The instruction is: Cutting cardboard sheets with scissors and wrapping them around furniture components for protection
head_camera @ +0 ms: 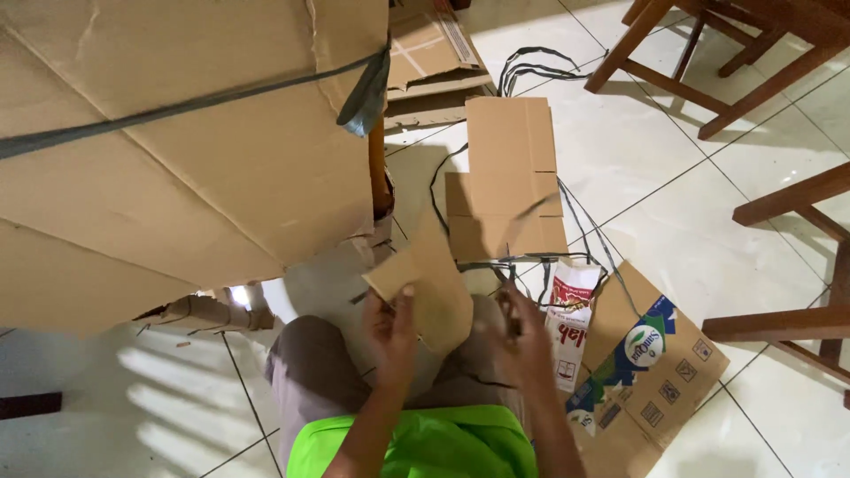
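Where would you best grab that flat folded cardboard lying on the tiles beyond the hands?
Probably the near long edge of the flat cardboard, coming from the seated person's side. It lies flat on the floor, so fingers must slide under an edge; black straps cross the near end.

matt cardboard piece [425, 283], glossy tiled floor [699, 221]

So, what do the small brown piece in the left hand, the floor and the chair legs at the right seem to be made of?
The small brown torn piece held by the left hand looks like matte corrugated cardboard: dull tan, with ragged edges. The white floor seems to be glazed ceramic tile: glossy reflections and thin grout lines. The reddish-brown chair legs look like varnished wood, though grain is not clear.
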